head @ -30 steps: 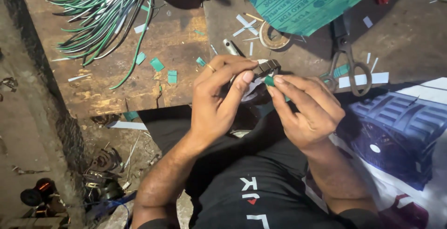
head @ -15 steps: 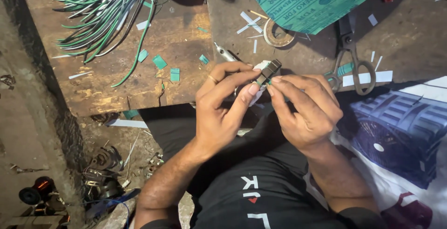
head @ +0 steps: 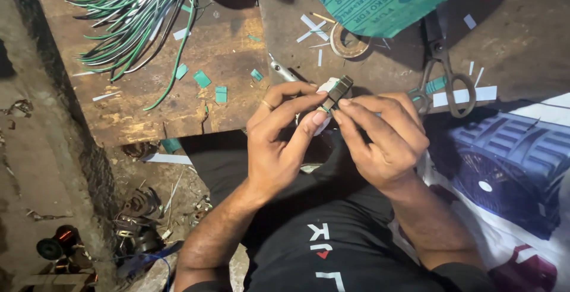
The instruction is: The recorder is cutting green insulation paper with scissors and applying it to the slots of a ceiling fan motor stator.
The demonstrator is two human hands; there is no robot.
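Item held: small dark block (head: 338,92), oblong, with a green strip at its lower end, tilted, raised above the near edge of the desk (head: 237,66). I see my left hand (head: 279,143) pinching it from below, thumb and forefinger pressed together on it, a white scrap showing behind. My right hand (head: 386,140) meets it from the right, fingertips closed on the same lower end.

Sheet goods: green sheet (head: 380,1), large, printed in darker green, lying at the top centre of the desk, its lower edge curved.

Printed paper: poster (head: 510,161) with a blue ribbed machine pictured on white, spread at my right, under my right forearm.

Tools: scissors (head: 442,72), dark-handled, just below the green sheet, resting over a white strip (head: 463,95).

Consumables: tape roll (head: 348,41), brownish ring, beside white slivers; small green offcuts (head: 211,85) scattered left of my hands; bundle of green and white wires (head: 133,16) fanned at the top left.

Floor, left: motor parts (head: 139,221) and copper-wound spools (head: 56,241).
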